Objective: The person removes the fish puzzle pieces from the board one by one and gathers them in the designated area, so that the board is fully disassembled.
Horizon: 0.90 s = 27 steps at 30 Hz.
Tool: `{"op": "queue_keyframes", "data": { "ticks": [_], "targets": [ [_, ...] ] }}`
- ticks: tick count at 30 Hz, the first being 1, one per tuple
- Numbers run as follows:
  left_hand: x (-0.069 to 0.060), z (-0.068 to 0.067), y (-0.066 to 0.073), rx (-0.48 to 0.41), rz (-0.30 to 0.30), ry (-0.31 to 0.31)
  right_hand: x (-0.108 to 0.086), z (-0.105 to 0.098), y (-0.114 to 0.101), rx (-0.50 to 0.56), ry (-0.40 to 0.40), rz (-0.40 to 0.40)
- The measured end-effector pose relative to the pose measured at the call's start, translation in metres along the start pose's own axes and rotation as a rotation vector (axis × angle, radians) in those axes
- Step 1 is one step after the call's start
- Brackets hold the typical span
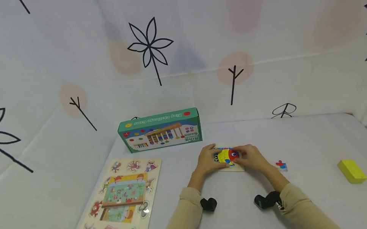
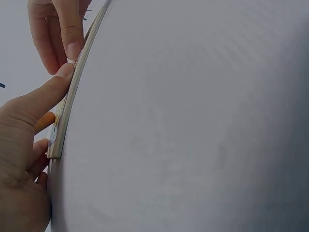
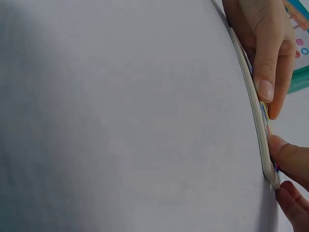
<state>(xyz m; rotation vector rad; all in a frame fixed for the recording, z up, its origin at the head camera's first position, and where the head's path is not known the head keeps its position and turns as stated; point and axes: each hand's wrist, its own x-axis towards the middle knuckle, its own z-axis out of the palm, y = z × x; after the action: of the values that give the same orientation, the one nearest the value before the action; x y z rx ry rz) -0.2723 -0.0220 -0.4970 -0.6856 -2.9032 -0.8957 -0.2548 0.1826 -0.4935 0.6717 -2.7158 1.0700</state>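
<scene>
A small wooden fish jigsaw puzzle (image 1: 224,157), with a yellow body and red head, lies on the white table between both hands. My left hand (image 1: 207,159) grips its left side, thumb along the near edge and fingers at the far side. At the red head end, my right hand (image 1: 251,157) holds the puzzle between thumb and index finger. In the left wrist view the thin board (image 2: 72,96) shows edge-on, the left thumb near the right fingertips. Whether the head piece is fully seated cannot be made out. A loose red and blue jigsaw piece (image 1: 281,166) lies right of the right hand.
A large peg puzzle board (image 1: 155,168) with sea-animal pieces lies at left. The green Ring Challenge Game box (image 1: 159,130) stands behind it. A yellow block (image 1: 352,171) is at far right. White printed cloth (image 1: 194,90) hangs behind the table.
</scene>
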Motion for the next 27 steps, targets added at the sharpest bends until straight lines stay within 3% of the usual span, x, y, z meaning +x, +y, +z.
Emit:
{"op": "queue_keyframes", "data": {
  "ticks": [5,12,19,27],
  "targets": [
    [-0.0009,-0.001,0.0004,-0.023,-0.002,-0.001,0.0017,-0.0028,-0.0007,-0.095,-0.03,-0.035],
    [-0.0009,-0.0013,0.0016,-0.013,-0.01,-0.007,0.0009,-0.0068,-0.0035,-0.166,-0.061,-0.025],
    [0.0005,-0.0009,0.0001,-0.024,-0.011,-0.002,-0.0032,-0.0035,-0.0074,-0.23,-0.012,-0.125],
    [-0.0003,-0.0005,0.0017,-0.008,-0.011,-0.003,-0.007,-0.0027,-0.008,-0.199,0.034,-0.131]
  ]
}}
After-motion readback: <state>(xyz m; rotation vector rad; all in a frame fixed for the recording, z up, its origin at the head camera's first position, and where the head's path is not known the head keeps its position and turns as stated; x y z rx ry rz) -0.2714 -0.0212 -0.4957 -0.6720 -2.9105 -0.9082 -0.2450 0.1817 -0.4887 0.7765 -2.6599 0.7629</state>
